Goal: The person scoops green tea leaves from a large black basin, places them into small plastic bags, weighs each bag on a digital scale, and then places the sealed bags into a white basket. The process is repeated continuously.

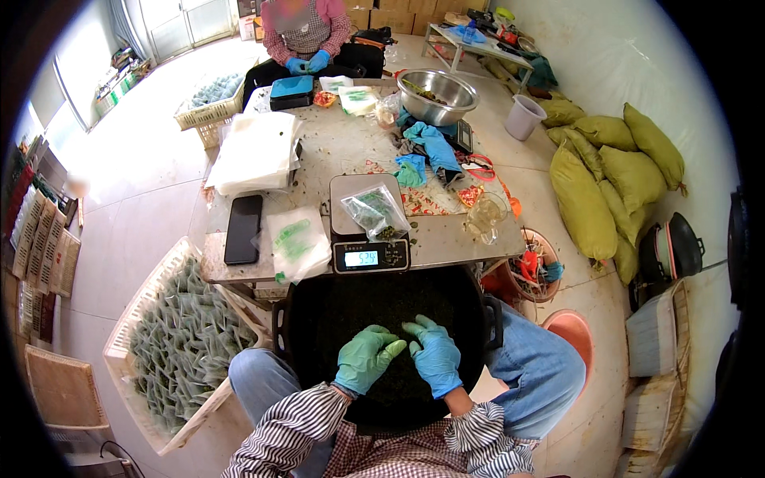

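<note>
My left hand [367, 360], in a green glove, and my right hand [435, 356], in a blue glove, are close together above a black two-handled tub [288, 338] between my knees. Dark green loose plant material [343, 307] lies in the tub. The fingers of both hands curl inward, and whatever is between them is too small or hidden to make out. Beyond the tub, a clear bag of green material [373, 209] rests on a digital scale [370, 256] with a lit display. Flat printed plastic bags [296, 243] lie left of the scale, beside a black phone [243, 229].
A white crate [119, 338] of filled bags stands at my left. The table [327, 151] carries a stack of white sheets [255, 151], a steel bowl [437, 95] and blue gloves [434, 147]. Yellow-green sacks [586, 203] line the right wall. Across the table sits a person [307, 36] in blue gloves.
</note>
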